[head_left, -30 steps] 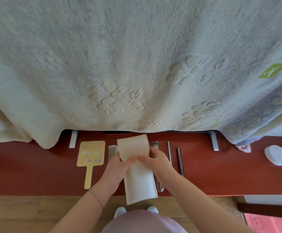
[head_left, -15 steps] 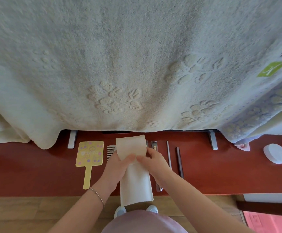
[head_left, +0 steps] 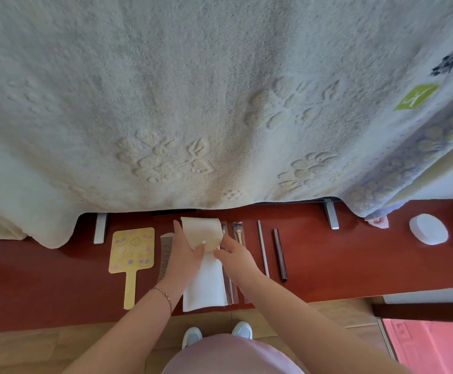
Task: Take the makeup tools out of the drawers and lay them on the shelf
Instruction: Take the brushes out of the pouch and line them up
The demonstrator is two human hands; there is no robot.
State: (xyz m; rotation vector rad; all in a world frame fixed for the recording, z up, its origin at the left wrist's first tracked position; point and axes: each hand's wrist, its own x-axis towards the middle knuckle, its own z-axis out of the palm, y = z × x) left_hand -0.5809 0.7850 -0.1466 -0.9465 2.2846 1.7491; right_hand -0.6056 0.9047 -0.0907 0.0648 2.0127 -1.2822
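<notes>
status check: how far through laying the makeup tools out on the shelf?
Done: yellow hand mirror, comb, two wrapped brushes, a pale stick and a dark stick lie in a row on the red shelf. In hand: the left hand and right hand are at the cream pouch; small tool tips show at its flap. Left: emptying it. Drawers are out of view.

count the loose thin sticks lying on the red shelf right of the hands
2: a pale stick nearest the right hand, and a dark stick just right of it. More may be hidden under the white pouch.
</notes>
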